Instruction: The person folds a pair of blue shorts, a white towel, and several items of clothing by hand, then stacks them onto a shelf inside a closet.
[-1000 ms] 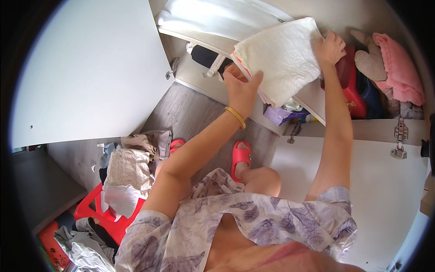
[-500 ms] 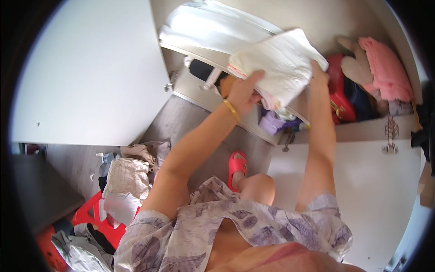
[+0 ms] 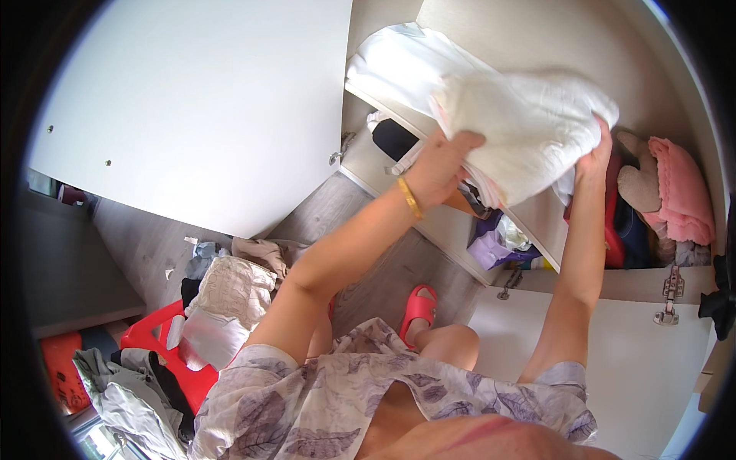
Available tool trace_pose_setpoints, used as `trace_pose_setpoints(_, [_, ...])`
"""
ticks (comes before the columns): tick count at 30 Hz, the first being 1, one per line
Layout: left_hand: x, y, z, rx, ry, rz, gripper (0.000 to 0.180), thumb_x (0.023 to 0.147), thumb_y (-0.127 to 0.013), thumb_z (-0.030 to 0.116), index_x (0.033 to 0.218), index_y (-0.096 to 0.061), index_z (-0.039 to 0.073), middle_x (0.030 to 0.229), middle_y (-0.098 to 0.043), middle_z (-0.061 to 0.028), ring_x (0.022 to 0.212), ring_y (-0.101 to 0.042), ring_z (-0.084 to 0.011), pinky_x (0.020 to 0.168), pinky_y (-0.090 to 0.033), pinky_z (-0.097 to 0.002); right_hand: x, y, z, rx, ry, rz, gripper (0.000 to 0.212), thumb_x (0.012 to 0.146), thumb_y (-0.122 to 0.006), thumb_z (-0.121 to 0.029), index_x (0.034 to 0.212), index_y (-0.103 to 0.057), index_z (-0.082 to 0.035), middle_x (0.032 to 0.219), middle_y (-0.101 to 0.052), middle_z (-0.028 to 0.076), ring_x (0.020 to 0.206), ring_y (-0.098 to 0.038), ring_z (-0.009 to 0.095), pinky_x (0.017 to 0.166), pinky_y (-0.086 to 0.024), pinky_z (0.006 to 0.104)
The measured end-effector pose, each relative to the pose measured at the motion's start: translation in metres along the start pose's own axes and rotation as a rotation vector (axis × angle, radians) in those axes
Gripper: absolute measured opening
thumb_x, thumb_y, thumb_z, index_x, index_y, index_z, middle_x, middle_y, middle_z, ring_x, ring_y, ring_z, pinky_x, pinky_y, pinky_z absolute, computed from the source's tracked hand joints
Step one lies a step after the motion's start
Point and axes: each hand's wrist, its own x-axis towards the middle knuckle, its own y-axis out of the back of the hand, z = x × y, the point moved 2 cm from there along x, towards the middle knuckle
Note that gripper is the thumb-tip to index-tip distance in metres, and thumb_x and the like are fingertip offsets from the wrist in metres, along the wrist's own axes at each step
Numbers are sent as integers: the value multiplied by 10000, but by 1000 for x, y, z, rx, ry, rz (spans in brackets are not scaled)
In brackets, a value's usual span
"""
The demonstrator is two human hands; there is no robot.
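Note:
A folded white cloth (image 3: 529, 130) with a faint pinkish edge is stretched between my two hands, in front of the cabinet shelf. My left hand (image 3: 445, 165), below a yellow bracelet, grips its near left edge with the thumb on top. On the far right edge, my right hand (image 3: 596, 149) is closed round the cloth, its fingers partly hidden. Another white cloth (image 3: 399, 65) lies on the shelf just behind and to the left. What lies directly under the held cloth is hidden.
Open white doors stand left (image 3: 192, 100) and right (image 3: 598, 353). Inside the cabinet are a pink blanket (image 3: 682, 192), a beige plush item (image 3: 638, 184) and a purple bag (image 3: 491, 249). Folded clothes (image 3: 234, 287) lie on a red stool (image 3: 153, 330) at lower left, near a grey garment (image 3: 130, 399).
The view has shifted, so the cabinet and doors appear moved. The white cloth, still in both hands, now looks more spread out and lies closer over the shelf's white cloth.

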Motion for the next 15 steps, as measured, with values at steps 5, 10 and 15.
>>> trace_pose_setpoints(5, [9, 30, 65, 300, -376, 117, 277, 806, -541, 58, 1070, -535, -26, 969, -606, -67, 846, -580, -155, 735, -471, -272, 53, -95, 29, -192, 51, 9, 339, 822, -542, -100, 1118, -502, 58, 1093, -585, 171, 995, -576, 307, 893, -469, 427])
trace_pose_setpoints(10, [66, 107, 106, 320, -412, 349, 145, 814, -562, 100, 938, -562, 25, 783, -601, -31, 592, -548, -103, 471, -443, -231, 161, -89, 109, -635, -20, 259, 357, 794, -633, -124, 1080, -517, 56, 1059, -589, 156, 930, -600, 248, 747, -531, 370])
trace_pose_setpoints(15, [87, 120, 99, 560, -332, 661, 142, 808, -586, 126, 890, -560, 13, 703, -580, -44, 515, -532, -132, 393, -413, -254, 163, -34, 167, -1380, -201, 324, 509, 771, -609, -250, 1127, -491, 95, 1112, -557, 235, 950, -591, 296, 769, -501, 345])
